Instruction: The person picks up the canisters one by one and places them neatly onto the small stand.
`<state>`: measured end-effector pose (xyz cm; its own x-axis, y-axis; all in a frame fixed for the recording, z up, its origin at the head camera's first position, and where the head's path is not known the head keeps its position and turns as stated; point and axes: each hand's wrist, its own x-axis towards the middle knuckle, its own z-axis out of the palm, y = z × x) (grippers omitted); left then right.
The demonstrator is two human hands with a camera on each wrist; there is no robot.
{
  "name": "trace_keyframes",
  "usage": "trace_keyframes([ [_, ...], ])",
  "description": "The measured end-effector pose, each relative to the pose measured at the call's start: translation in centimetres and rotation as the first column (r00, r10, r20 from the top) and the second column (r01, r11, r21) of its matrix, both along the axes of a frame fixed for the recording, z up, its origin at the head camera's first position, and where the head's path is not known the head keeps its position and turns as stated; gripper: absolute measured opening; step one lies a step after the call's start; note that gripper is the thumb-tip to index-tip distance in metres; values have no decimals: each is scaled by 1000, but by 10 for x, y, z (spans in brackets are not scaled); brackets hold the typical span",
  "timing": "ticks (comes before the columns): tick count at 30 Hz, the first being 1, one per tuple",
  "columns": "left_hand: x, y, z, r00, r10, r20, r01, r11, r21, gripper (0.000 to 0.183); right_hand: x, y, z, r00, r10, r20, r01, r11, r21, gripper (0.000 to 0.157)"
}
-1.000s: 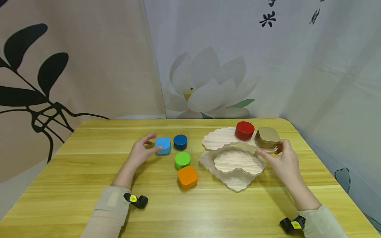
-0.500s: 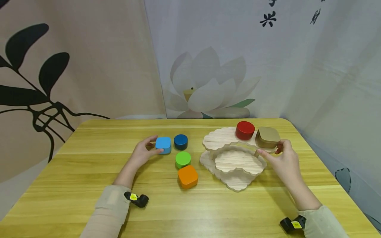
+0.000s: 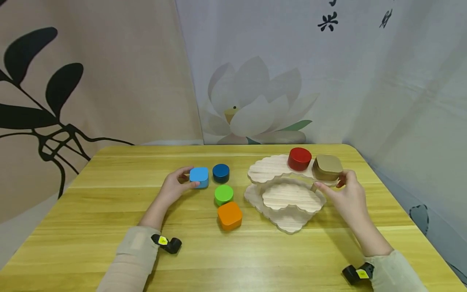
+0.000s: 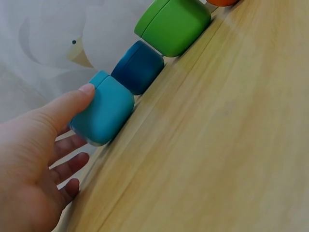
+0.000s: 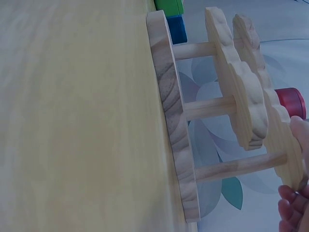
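Note:
My left hand (image 3: 174, 187) pinches a light blue rounded-square tin (image 3: 199, 177) on the table, thumb along its near side and fingers behind it. In the left wrist view the thumb lies by the lid seam of this light blue tin (image 4: 105, 113), and the lower fingers are loosely bent. At the right, my right hand (image 3: 348, 196) grips the edge of the top tier of a cloud-shaped wooden stand (image 3: 268, 169). The right wrist view shows the thumb above the tier and bent fingers below. On that tier stand a round red tin (image 3: 300, 159) and a gold tin (image 3: 328, 167).
Beside the light blue tin are a round dark blue tin (image 3: 221, 173), a round green tin (image 3: 224, 195) and an orange rounded-square tin (image 3: 230, 216). Wooden posts (image 5: 241, 166) join the stand's tiers. A printed curtain (image 3: 146, 81) hangs behind the table (image 3: 255, 263).
My left thumb and fingers have closed in around the light blue tin, which stays in about the same place. My right hand and the stand have not visibly moved.

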<state>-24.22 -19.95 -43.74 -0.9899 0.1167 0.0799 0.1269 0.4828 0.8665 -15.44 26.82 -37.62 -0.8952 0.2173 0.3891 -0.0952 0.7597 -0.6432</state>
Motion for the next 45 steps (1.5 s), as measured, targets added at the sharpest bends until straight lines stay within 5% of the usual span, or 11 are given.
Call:
trace_keyframes([
  [17, 2, 8, 13, 997, 55, -60, -53, 998, 31, 65, -1, -1, 0, 1000, 2, -5, -2, 1000, -7, 65],
  [45, 22, 60, 73, 979, 64, -195, -38, 990, 136, 60, -1, 0, -1, 1000, -10, -21, 10, 1000, 8, 62],
])
